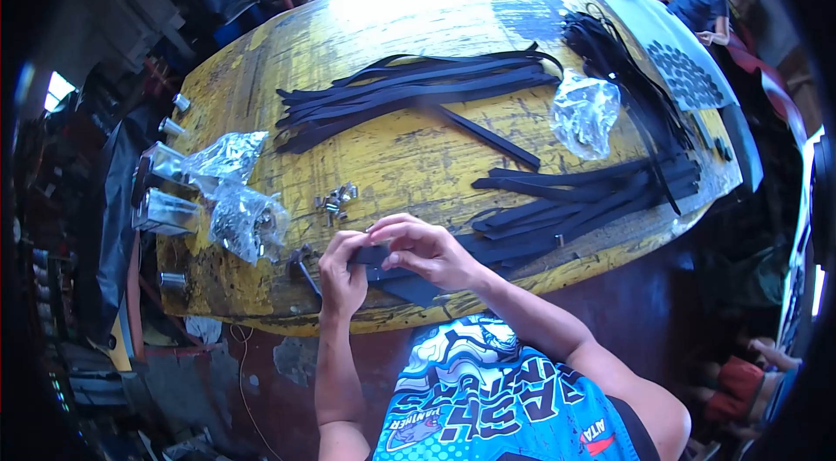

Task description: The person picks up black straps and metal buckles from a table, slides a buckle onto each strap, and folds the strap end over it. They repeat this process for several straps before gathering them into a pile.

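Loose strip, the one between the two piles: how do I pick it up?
Probably pinch the loose strip mid-length across its long edges, coming from the left over bare table. It's narrow, and its ends lie near the piles.

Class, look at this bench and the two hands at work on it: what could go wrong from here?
The small metal pieces lie loose just beyond the left hand, so a brush of the fingers might scatter them.

The slim tool beside that hand lies near the table's front edge and could be knocked off.

The right forearm reaches in beside overlapping black strips; a sideways sweep might drag or tangle them.
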Demonstrator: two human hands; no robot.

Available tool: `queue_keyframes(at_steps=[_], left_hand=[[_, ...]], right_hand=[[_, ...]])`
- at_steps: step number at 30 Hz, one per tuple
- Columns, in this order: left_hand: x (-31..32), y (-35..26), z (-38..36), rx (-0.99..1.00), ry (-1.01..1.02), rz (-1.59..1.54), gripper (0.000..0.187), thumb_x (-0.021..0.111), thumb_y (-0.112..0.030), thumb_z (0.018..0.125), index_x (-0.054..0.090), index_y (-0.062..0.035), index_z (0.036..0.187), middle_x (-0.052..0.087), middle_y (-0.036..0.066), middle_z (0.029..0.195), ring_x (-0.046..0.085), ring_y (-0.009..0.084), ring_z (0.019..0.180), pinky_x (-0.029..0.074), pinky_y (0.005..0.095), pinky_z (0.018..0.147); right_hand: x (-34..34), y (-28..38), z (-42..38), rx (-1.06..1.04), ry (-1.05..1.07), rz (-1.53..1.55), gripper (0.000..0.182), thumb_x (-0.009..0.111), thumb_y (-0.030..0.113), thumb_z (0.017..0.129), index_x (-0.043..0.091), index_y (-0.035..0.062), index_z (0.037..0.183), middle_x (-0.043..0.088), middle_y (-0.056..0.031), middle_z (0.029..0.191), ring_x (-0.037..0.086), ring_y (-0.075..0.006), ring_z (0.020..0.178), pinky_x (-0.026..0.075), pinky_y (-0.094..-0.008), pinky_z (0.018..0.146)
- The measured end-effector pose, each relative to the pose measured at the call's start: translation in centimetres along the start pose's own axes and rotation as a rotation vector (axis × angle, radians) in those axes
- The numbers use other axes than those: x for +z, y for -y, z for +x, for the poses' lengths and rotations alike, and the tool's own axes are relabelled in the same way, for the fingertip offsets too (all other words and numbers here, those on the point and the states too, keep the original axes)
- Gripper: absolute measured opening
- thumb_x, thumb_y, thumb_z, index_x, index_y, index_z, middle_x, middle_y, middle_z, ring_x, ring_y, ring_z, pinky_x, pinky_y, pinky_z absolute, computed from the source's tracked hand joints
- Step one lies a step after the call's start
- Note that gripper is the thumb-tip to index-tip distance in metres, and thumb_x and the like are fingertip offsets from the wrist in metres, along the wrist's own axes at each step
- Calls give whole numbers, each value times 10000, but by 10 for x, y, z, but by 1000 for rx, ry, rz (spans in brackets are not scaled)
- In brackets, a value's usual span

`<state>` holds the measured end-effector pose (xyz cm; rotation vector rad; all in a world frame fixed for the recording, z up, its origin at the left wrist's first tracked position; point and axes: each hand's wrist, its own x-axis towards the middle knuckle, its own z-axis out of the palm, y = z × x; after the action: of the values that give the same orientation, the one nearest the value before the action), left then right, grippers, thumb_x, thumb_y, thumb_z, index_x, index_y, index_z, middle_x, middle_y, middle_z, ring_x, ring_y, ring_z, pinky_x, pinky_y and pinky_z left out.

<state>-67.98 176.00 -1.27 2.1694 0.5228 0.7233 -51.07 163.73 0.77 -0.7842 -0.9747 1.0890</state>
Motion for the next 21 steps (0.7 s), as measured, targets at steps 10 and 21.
queue_keyframes(at_steps=[10, 21], left_hand=[[77, -7, 7, -130, -45, -216, 499, 429, -492, 1007, 566, -44, 1179, 511, 37, 919, 464, 141, 764, 380, 263, 721], [169, -70, 24, -185, 248, -122, 266, 643, -217, 929, 569, 15, 1037, 607, 130, 884, 606, 225, 801, 484, 338, 728]], right_hand=[[-201, -39, -237, 528, -975, -1427, 284, 694, 257, 860, 652, 22, 1015, 618, -136, 919, 632, -319, 818, 501, -415, 716], [-234, -61, -244, 395, -842, -1340, 244, 666, 102, 840, 634, 18, 1068, 632, -118, 900, 648, -247, 810, 513, -359, 727]])
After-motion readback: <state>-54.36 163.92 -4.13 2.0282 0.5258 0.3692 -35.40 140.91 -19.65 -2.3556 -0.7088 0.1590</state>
